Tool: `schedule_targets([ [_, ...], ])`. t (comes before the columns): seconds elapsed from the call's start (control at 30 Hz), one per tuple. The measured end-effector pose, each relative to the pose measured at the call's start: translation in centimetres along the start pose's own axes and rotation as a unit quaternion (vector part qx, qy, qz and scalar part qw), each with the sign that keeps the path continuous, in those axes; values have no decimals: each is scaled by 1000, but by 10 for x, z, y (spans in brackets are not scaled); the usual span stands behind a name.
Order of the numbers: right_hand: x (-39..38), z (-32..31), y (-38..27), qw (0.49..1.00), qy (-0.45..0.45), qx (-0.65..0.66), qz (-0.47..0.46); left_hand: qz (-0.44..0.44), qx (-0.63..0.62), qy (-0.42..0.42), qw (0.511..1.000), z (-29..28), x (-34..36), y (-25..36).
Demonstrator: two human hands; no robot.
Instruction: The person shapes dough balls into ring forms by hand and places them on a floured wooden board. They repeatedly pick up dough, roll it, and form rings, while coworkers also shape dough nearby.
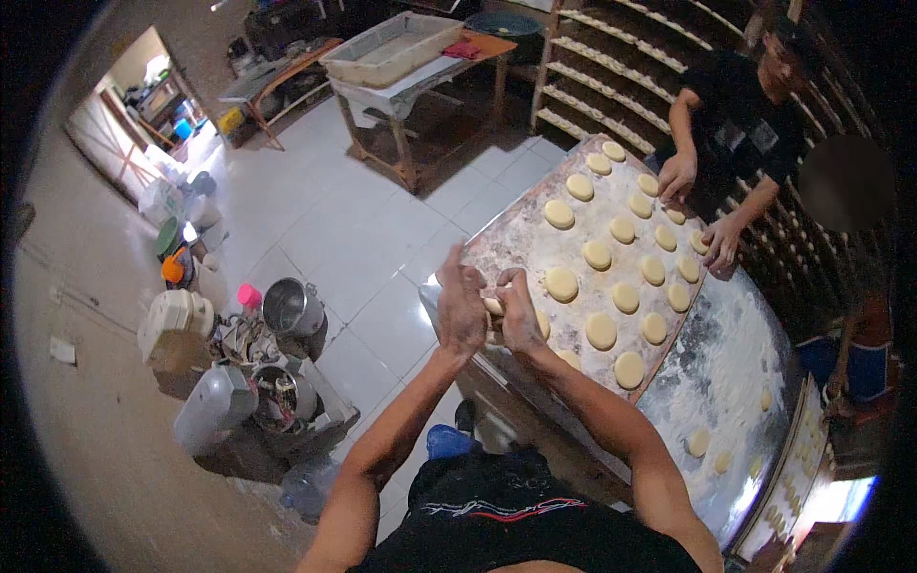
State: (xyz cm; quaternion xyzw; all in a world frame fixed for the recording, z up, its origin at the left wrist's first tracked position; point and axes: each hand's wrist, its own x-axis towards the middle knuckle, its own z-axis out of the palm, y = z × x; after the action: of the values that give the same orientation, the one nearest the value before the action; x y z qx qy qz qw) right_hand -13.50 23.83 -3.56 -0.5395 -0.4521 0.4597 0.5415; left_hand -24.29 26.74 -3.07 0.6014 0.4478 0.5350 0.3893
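My left hand (461, 310) and my right hand (519, 313) meet over the near left edge of a floured board (535, 253). A pale piece of dough (493, 306) shows between them, mostly hidden by my fingers. The right fingers are bent inward around it; the left fingers point away from me, slightly blurred, with the thumb side against the dough. Flat round dough pieces (562, 284) lie spread over the board, a few of them partly behind my right hand.
Across the board a co-worker's hands (723, 241) touch dough rounds. A floured metal tabletop (716, 372) adjoins on the right. Loaded racks (611, 81) stand behind. Pots (292, 307) and jugs (215, 409) crowd the floor at left. Farther off, a table (406, 100) bears a large tub.
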Motion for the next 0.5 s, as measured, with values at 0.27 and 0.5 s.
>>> schedule_targets([
  [0.27,63,9,1,973,-45,-215,-73,-44,41,-91,994,-13,67,-48],
  [0.5,7,-48,-5,929,272,-249,18,64,236,-215,945,-21,106,-94],
])
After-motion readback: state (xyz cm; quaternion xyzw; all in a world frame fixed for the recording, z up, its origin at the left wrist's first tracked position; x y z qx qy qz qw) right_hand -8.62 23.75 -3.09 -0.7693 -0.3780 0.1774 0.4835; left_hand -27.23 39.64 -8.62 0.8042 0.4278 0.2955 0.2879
